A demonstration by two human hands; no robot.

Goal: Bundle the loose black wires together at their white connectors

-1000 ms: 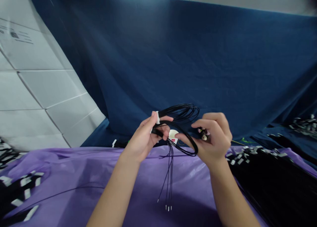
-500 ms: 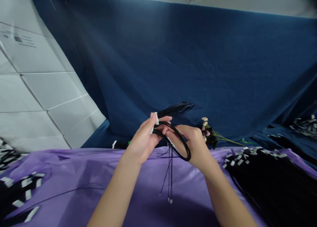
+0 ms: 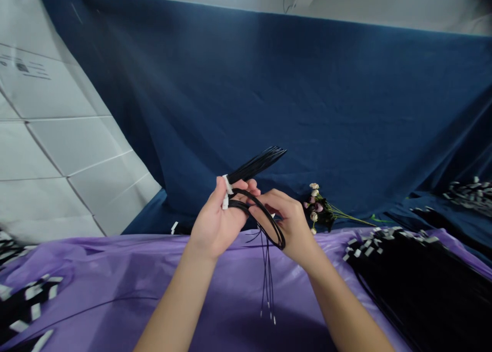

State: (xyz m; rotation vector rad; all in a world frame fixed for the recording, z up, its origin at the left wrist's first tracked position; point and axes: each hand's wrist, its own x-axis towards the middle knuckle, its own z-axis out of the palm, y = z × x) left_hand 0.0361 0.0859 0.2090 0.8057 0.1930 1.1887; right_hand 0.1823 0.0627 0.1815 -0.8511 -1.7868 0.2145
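In the middle of the head view, my left hand (image 3: 219, 224) is closed round a bundle of thin black cables (image 3: 257, 165), its thumb by the white ends or tags (image 3: 226, 192). One part of the bundle fans out up and to the right; another bends into a loop (image 3: 279, 234). My right hand (image 3: 290, 221) is closed at the loop's right side, its fingertips partly hidden behind the cables. Several loose strands (image 3: 268, 280) with small pale tips hang below, between the hands.
A purple cloth (image 3: 154, 270) covers the table. Black cables with white ends lie in a large pile (image 3: 423, 280) at right and a smaller pile (image 3: 26, 301) at left. Artificial flowers (image 3: 317, 206) lie behind. A blue curtain (image 3: 269, 85) hangs at the back; white boxes (image 3: 77, 137) stand left.
Both hands and the cable bundle have shifted slightly left in view. The fanned part now points more steeply upward, and the hanging strands have swung a little to the right.
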